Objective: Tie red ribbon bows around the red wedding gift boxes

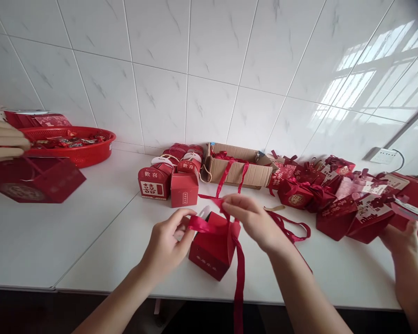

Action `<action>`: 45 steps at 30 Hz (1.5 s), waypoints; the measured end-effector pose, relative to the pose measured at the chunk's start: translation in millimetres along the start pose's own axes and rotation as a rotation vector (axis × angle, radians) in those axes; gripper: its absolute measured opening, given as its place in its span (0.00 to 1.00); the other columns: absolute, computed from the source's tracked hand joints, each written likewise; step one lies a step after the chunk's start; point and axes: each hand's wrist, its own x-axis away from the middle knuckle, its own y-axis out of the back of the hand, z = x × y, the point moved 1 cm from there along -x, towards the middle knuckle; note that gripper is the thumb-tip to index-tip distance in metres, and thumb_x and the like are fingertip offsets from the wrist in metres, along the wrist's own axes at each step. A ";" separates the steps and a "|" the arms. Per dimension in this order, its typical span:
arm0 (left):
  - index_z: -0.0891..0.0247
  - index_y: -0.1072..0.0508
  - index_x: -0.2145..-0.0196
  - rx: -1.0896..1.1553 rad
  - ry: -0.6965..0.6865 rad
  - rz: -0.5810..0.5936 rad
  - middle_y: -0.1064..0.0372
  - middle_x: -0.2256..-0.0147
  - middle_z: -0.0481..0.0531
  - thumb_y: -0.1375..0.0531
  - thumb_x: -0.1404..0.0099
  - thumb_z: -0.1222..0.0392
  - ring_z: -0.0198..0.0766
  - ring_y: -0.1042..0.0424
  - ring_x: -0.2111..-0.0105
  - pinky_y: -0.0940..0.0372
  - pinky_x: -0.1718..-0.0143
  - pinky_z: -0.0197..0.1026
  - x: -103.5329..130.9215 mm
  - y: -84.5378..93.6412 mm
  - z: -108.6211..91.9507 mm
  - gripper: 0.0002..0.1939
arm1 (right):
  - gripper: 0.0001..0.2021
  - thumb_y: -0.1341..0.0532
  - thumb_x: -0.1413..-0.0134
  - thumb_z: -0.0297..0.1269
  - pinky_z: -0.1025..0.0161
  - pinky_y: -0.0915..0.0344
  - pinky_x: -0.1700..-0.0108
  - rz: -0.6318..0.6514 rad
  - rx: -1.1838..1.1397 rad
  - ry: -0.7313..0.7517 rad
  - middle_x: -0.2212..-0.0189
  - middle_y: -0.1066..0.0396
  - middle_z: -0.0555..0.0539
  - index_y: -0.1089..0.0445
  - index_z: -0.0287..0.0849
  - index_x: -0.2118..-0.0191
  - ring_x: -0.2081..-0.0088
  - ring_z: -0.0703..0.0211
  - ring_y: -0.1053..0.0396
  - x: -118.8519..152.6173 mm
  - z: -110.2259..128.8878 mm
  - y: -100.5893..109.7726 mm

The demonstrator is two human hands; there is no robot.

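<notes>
Item: red gift box (214, 248), upright on the white surface (73, 241), between both hands. Left hand (165, 243) pinched the ribbon (238, 273) at the box's left top edge; right hand (252, 220) gripped it just above. Ribbon tail hung toward the wearer. Beyond: finished boxes (170, 178), cardboard carton (235, 169).

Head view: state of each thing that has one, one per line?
Red box: upright, top open, ribbon being tied.
Red ribbon: held by both hands, tail hanging over the table edge.
Left hand: pinching ribbon.
Right hand: pinching ribbon.
Cardboard carton: open.
Red basket: holds sweets.
</notes>
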 end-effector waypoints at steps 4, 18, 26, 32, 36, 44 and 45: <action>0.62 0.33 0.61 0.108 0.100 -0.029 0.29 0.75 0.46 0.44 0.36 0.58 0.31 0.32 0.78 0.37 0.77 0.30 0.2 -0.3 1.9 0.07 | 0.10 0.44 0.48 0.40 0.62 0.42 0.61 0.023 0.148 -0.083 0.62 0.32 0.47 0.33 0.40 0.74 0.63 0.59 0.35 -6.5 -23.4 -16.8; 0.60 0.37 0.59 0.223 0.224 0.019 0.37 0.79 0.42 0.45 0.36 0.53 0.31 0.37 0.79 0.41 0.77 0.31 4.1 -4.8 -3.9 0.11 | 0.10 0.45 0.48 0.35 0.65 0.42 0.62 0.138 0.415 0.008 0.68 0.30 0.48 0.34 0.41 0.78 0.64 0.59 0.34 -18.6 -8.7 -34.4; 0.63 0.38 0.75 0.532 0.449 0.320 0.42 0.80 0.43 0.48 0.36 0.45 0.33 0.37 0.80 0.39 0.79 0.34 -16.5 -12.8 11.9 0.18 | 0.11 0.48 0.50 0.32 0.66 0.45 0.68 0.239 0.475 -0.026 0.76 0.35 0.51 0.40 0.41 0.81 0.73 0.64 0.39 -18.6 -7.5 -33.3; 0.62 0.39 0.77 0.381 0.349 0.312 0.41 0.80 0.44 0.47 0.36 0.50 0.31 0.40 0.79 0.43 0.76 0.34 -13.0 -9.4 18.8 0.16 | 0.10 0.47 0.48 0.35 0.58 0.42 0.54 0.116 0.517 -0.026 0.68 0.29 0.47 0.33 0.41 0.77 0.62 0.57 0.33 -14.9 -4.1 -30.8; 0.62 0.40 0.78 0.041 0.352 0.235 0.43 0.81 0.44 0.48 0.37 0.51 0.33 0.41 0.79 0.46 0.77 0.34 3.2 6.9 33.5 0.16 | 0.10 0.46 0.44 0.42 0.55 0.43 0.47 -0.151 0.396 0.105 0.54 0.31 0.46 0.29 0.45 0.65 0.51 0.52 0.36 11.5 -2.3 -9.3; 0.59 0.34 0.77 -0.674 0.620 -0.025 0.31 0.78 0.48 0.45 0.41 0.50 0.38 0.35 0.81 0.47 0.82 0.34 60.9 78.3 71.3 0.12 | 0.16 0.43 0.46 0.52 0.59 0.33 0.62 -0.348 0.236 -0.046 0.58 0.30 0.43 0.28 0.49 0.60 0.56 0.49 0.32 97.4 -89.7 20.5; 0.59 0.34 0.75 -0.722 0.620 -0.068 0.31 0.77 0.49 0.45 0.42 0.48 0.38 0.34 0.81 0.46 0.82 0.35 63.2 82.2 71.2 0.13 | 0.16 0.43 0.46 0.53 0.58 0.33 0.61 -0.352 0.232 -0.079 0.56 0.30 0.43 0.29 0.48 0.59 0.55 0.48 0.32 101.1 -99.1 18.0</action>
